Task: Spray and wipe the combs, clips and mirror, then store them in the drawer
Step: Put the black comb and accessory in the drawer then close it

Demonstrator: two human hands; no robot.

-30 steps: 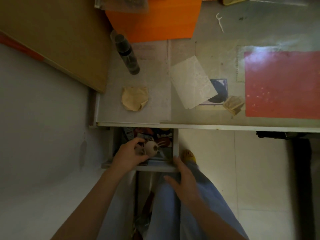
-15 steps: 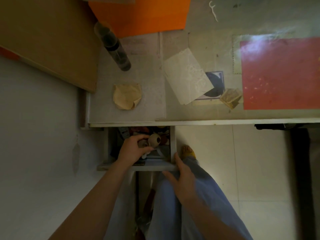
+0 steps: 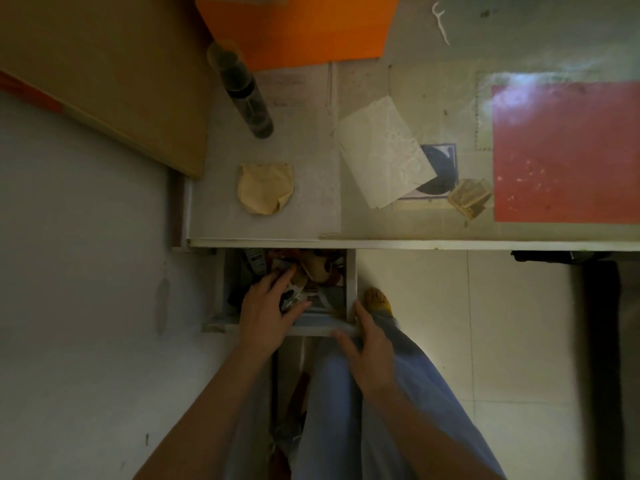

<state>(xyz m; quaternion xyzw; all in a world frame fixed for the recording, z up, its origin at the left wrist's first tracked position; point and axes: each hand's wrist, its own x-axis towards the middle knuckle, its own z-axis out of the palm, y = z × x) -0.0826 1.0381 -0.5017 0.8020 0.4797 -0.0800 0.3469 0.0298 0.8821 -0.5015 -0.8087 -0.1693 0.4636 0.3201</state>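
An open drawer (image 3: 350, 276) hangs under the desk's front edge, packed with small clutter that is too dim to sort out. My left hand (image 3: 266, 310) reaches into it, fingers spread over the clutter. A round beige thing (image 3: 320, 267) lies just beyond the fingertips, apart from them. My right hand (image 3: 370, 348) grips the drawer's front right corner, thumb along the side wall. On the desk stand a dark spray bottle (image 3: 246, 95) and, nearer the edge, a crumpled yellow cloth (image 3: 265, 192).
The desk (image 3: 415, 233) carries an orange sheet (image 3: 304, 26), a white paper (image 3: 386, 150) and a red sheet (image 3: 564, 150). A brown board (image 3: 104, 71) leans at the left. My legs in blue trousers and a yellow-socked foot (image 3: 378, 299) are beside the drawer.
My left hand held the round beige thing over the drawer; now that thing lies deeper in the drawer and the fingers are spread. My right hand slid up onto the drawer's corner.
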